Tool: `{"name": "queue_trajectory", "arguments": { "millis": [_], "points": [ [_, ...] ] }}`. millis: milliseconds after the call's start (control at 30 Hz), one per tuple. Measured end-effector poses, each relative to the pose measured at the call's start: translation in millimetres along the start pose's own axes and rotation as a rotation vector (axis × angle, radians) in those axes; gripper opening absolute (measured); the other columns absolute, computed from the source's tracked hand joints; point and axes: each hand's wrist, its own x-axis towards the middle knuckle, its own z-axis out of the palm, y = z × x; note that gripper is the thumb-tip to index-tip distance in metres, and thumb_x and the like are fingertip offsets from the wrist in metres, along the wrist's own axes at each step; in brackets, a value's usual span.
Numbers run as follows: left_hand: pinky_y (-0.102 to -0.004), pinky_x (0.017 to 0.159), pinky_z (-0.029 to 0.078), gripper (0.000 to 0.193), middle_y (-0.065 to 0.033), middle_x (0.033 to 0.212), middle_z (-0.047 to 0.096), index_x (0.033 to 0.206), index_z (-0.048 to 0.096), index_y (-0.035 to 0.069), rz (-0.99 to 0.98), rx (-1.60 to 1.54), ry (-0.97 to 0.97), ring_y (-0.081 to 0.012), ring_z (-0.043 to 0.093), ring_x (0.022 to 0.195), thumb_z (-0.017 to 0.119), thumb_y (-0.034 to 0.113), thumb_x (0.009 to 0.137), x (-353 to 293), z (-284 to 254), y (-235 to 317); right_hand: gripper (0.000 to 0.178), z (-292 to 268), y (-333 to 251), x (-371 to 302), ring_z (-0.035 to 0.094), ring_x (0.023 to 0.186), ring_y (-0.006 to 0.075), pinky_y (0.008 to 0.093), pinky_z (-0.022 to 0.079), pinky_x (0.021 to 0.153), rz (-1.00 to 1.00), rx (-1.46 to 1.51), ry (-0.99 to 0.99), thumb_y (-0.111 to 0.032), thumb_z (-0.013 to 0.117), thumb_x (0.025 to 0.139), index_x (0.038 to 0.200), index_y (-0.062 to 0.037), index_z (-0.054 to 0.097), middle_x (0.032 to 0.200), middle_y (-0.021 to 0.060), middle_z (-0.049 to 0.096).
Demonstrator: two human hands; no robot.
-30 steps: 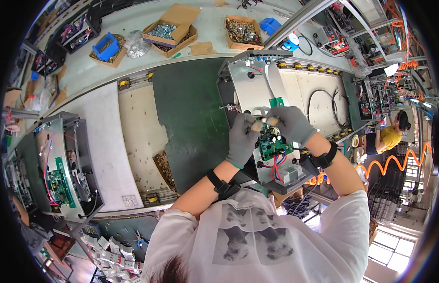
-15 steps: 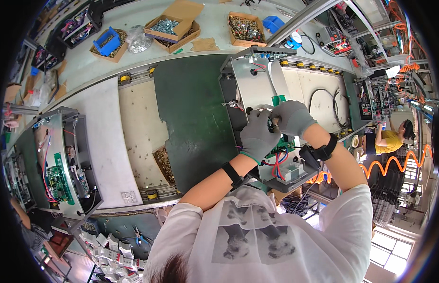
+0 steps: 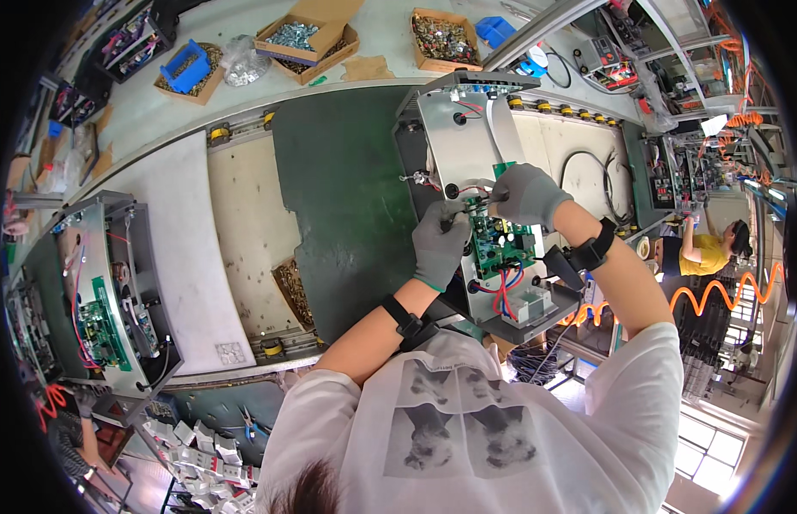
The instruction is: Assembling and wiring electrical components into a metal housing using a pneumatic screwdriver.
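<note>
A metal equipment chassis (image 3: 454, 154) lies in front of me, with a green circuit board (image 3: 501, 244) on its near half. Both my hands wear grey gloves and work at the far edge of this board. My left hand (image 3: 441, 244) is at the chassis's left side, its fingers closed on thin dark wires (image 3: 476, 205). From the right, my right hand (image 3: 531, 199) pinches the same wires above the board; the fingertips partly hide them. Red and blue leads (image 3: 506, 289) run from the board's near end beside a pale block (image 3: 529, 307).
A green mat (image 3: 347, 206) lies left of the chassis, and a second chassis (image 3: 116, 291) stands farther left. Cartons of small hardware (image 3: 446, 43) line the far bench. A black cable loop (image 3: 591, 184) lies right. A person in yellow (image 3: 711, 255) is at far right.
My left hand has moved left and a little down, away from the right hand, uncovering the circuit board. My right hand has shifted slightly up. The whole view has moved a little.
</note>
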Motion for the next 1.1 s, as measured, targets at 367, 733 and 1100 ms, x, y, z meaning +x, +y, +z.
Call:
{"name": "queue_trajectory", "arguments": {
  "millis": [367,733,1100],
  "points": [
    [-0.0218,0.054,0.045,0.009,-0.0045,0.077,0.059,0.093,0.056,-0.001,-0.118,-0.277,0.042,-0.0077,0.054,0.062,0.055,-0.004,0.084,1.6,1.6,1.5,0.022,6.6,-21.5,0.1,0.065,0.074,0.0264,0.0334,0.052,0.073,0.187,0.061,-0.022,-0.03,0.063,0.07,0.079,-0.0126,0.073,0.078,0.0115,0.068],
    [-0.0207,0.062,0.046,0.012,-0.0033,0.082,0.06,0.096,0.056,-0.001,-0.075,-0.199,-0.032,-0.0076,0.056,0.068,0.057,-0.003,0.084,2.1,-7.2,-0.5,0.023,21.9,-29.1,-1.7,0.067,0.081,0.026,0.0335,0.052,0.076,0.341,0.26,0.099,-0.025,0.066,0.068,0.085,-0.0123,0.073,0.084,0.0105,0.069],
    [-0.0204,0.058,0.045,0.017,-0.0028,0.081,0.057,0.103,0.055,0.0,-0.059,-0.13,-0.19,-0.008,0.057,0.07,0.056,0.0,0.085,7.6,-19.3,-1.9,0.021,36.4,-11.9,-8.0,0.065,0.072,0.0301,0.0364,0.051,0.069,0.15,0.437,0.173,-0.027,0.067,0.073,0.078,-0.0068,0.072,0.077,0.014,0.068]
  ]
}}
